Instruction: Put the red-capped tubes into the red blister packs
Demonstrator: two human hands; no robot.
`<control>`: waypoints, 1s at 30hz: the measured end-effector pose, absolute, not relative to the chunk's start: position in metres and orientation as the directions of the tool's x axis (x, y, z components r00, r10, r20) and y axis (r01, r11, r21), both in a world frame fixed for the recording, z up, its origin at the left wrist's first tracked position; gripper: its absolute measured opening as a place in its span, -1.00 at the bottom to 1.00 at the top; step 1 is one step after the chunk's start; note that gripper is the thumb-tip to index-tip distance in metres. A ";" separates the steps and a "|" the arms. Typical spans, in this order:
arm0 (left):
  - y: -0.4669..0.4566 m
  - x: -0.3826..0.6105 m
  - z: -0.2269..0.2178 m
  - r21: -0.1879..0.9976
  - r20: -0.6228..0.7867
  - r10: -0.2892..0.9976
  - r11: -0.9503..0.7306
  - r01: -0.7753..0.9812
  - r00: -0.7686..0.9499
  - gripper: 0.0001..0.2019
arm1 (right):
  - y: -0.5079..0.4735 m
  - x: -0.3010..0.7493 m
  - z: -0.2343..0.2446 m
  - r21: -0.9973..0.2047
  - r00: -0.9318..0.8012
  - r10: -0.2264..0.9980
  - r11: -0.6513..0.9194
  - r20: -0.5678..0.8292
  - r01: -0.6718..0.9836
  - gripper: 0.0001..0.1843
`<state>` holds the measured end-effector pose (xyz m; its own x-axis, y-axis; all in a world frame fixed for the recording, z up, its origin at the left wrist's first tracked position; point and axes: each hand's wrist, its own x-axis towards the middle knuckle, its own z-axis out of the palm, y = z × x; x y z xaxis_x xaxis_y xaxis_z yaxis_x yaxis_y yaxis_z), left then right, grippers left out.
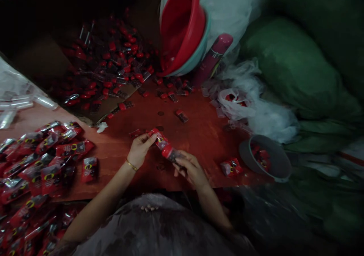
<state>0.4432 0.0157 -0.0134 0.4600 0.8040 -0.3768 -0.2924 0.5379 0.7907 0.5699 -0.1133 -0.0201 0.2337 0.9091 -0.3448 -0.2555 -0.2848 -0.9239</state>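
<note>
My left hand point(141, 148) pinches a small red printed packet point(159, 138) by its end, just above the red wooden board point(199, 134). My right hand point(191, 168) is closed round a small clear tube with a red cap point(170, 153), and the tube's capped end meets the packet's open end. A thin gold bangle sits on my left wrist. Both hands are close together at the board's near middle.
Many filled red packets point(42, 161) lie heaped at the left. A cardboard box of loose red-capped tubes point(108, 66) sits behind. Stacked red and teal bowls point(184, 32) lean at the back. A grey bowl point(267, 159), plastic bags point(241, 100) and green sacks point(290, 66) are at the right.
</note>
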 end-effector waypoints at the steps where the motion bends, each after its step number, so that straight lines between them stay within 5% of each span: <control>1: 0.016 0.442 -0.013 0.805 -0.359 0.809 0.521 -0.283 0.465 -0.66 | -0.110 0.570 -0.020 -0.900 0.199 0.904 -0.310 -0.379 -0.305 -0.80; 6: 0.018 0.437 -0.014 0.884 -0.283 0.828 0.421 -0.203 0.485 -0.70 | -0.098 0.570 -0.021 -0.858 0.166 0.903 -0.301 -0.397 -0.417 -0.77; 13: 0.012 0.444 -0.014 0.882 -0.218 0.818 0.399 -0.251 0.533 -0.70 | -0.099 0.565 -0.024 -0.932 0.234 0.932 -0.200 -0.276 -0.302 -0.79; 22: -0.010 0.456 -0.026 0.783 -0.301 0.810 0.511 -0.355 0.503 -0.69 | -0.091 0.544 -0.036 -0.997 0.445 0.892 -0.080 -0.073 -0.004 -0.76; 26: -0.008 0.455 -0.022 0.732 -0.361 0.768 0.584 -0.350 0.528 -0.68 | -0.088 0.539 -0.039 -0.995 0.336 0.937 -0.099 -0.094 0.000 -0.74; 30: -0.006 0.458 -0.020 0.700 -0.418 0.739 0.632 -0.331 0.528 -0.64 | -0.084 0.530 -0.044 -0.997 0.455 0.890 -0.067 -0.039 0.046 -0.78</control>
<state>0.4584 -0.0062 -0.0199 0.5277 0.7394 -0.4181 -0.3310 0.6323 0.7005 0.5301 -0.0835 -0.0443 0.4548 0.8898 -0.0389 0.0460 -0.0671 -0.9967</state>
